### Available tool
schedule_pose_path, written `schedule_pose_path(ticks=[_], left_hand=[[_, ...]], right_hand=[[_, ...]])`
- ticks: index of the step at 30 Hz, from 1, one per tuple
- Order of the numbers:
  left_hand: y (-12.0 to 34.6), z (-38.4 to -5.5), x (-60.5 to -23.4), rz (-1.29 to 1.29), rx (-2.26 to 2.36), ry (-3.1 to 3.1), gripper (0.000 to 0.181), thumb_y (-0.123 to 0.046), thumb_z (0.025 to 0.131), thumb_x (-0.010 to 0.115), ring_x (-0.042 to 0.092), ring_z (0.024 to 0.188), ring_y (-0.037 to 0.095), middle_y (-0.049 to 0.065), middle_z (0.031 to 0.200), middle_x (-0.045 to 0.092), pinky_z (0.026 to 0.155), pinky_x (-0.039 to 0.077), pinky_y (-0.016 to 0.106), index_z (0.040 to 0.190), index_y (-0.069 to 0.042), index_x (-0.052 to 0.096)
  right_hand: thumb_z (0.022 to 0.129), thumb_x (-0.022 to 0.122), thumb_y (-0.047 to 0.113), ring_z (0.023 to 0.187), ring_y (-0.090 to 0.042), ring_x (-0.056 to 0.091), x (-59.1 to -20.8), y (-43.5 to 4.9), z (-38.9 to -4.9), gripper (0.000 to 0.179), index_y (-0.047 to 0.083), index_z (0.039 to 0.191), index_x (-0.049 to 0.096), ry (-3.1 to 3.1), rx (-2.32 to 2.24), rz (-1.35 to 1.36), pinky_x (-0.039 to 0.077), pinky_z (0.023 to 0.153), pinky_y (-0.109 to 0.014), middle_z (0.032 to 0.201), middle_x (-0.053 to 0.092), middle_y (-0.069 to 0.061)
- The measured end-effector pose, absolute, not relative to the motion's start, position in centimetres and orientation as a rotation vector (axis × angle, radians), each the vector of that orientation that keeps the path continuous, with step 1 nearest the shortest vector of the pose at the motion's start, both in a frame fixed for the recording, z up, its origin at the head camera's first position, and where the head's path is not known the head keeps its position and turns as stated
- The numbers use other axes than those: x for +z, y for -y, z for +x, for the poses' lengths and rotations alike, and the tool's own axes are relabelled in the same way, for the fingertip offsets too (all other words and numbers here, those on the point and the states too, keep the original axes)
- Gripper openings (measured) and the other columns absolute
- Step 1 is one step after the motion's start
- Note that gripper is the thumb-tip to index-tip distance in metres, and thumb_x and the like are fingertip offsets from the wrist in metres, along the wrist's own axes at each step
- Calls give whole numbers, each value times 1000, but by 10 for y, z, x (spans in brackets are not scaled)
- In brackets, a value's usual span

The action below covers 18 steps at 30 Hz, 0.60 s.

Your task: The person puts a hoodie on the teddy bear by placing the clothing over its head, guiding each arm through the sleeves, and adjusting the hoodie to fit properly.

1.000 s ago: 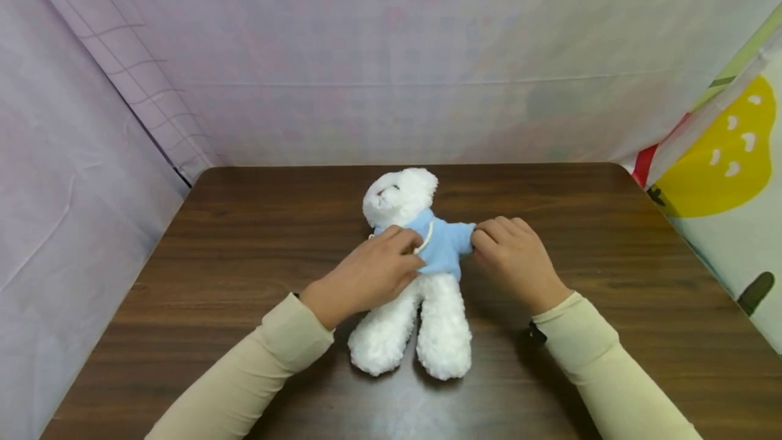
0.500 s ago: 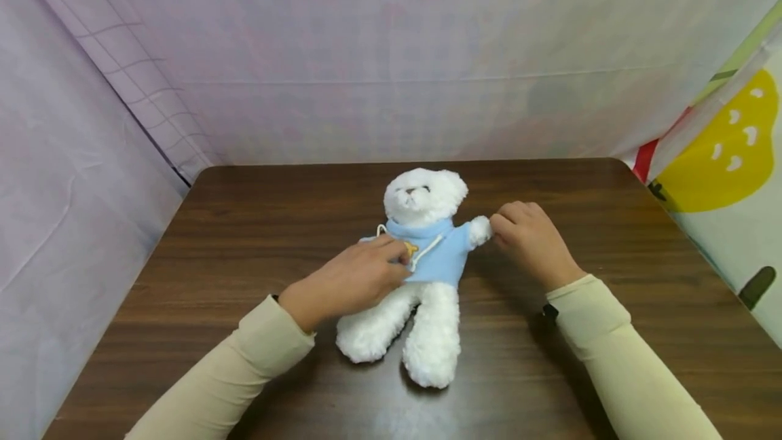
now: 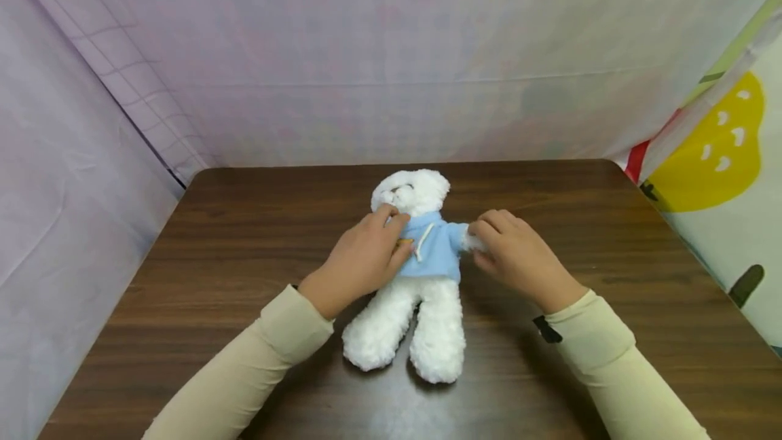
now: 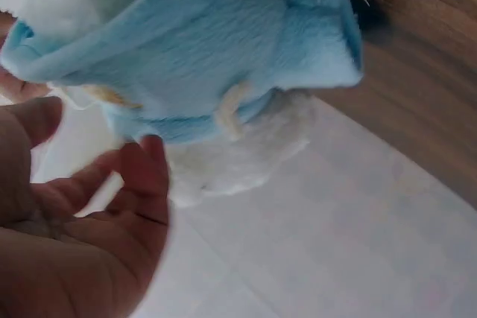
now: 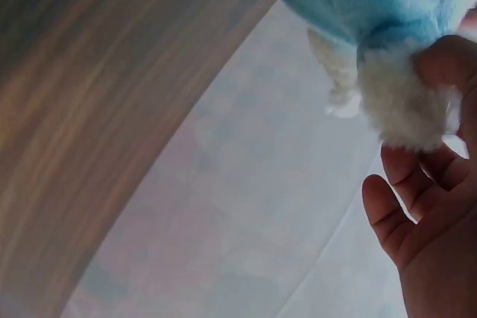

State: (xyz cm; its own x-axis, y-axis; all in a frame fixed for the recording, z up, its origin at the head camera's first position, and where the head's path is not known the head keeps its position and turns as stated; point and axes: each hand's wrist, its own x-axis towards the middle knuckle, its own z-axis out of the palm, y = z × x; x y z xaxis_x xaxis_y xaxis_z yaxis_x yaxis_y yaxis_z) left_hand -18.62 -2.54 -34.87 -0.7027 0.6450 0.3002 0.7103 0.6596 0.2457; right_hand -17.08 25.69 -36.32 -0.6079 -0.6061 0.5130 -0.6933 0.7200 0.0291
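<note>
A white plush teddy bear (image 3: 437, 335) in a light blue hoodie (image 3: 436, 253) lies on its back, head away from me. My left hand (image 3: 360, 253) lies over its chest, fingertips at the hoodie's collar; in the left wrist view thumb and fingers are loosely bent and apart. That view also shows one sleeve (image 4: 317, 42) with no paw showing at its cuff. My right hand (image 3: 516, 250) holds the fluffy paw (image 5: 406, 94) that sticks out of the other sleeve, thumb on one side and fingers on the other. A white drawstring (image 3: 423, 242) hangs on the hoodie's front.
A dark brown wooden table (image 3: 256, 223) bears the bear. Behind it hangs a pale patterned curtain (image 3: 391, 87). On the right is a cloth with a yellow print (image 3: 715, 148).
The right sleeve's paw, covered a second ago, came out. The bear swung right, then back left. My left hand shifted from the belly up to the collar; my right hand still holds the arm's end.
</note>
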Motion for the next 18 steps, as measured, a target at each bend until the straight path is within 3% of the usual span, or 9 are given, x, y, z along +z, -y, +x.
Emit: schedule_pose_path(ticks=[3,8,18], left_hand=[[25,-191,-351,-977,-442,2824,39,-34,103,56,55,101,25,10,119,55,80,50,36,127,-5,60],[26,-199,-355,-931,-324,2878,26,-32,104,53,49,89,22,6,112,58,73,46,32,113,-11,63],[38,-207,-353,-846,-287,2835,23,-31,103,53,49,86,21,3,105,59,67,47,30,116,-16,65]], right_hand=[[72,77,-4,84,-29,55,-364,-251,-169,29,6,93,58,2431,219,980,47,70,-43,94,57,-9],[72,78,-6,78,-27,51,-363,-256,-168,30,9,83,55,2396,174,991,40,62,-40,86,55,-5],[74,81,-6,84,-26,54,-362,-276,-171,29,11,81,59,2410,206,1014,44,65,-42,86,60,-3]])
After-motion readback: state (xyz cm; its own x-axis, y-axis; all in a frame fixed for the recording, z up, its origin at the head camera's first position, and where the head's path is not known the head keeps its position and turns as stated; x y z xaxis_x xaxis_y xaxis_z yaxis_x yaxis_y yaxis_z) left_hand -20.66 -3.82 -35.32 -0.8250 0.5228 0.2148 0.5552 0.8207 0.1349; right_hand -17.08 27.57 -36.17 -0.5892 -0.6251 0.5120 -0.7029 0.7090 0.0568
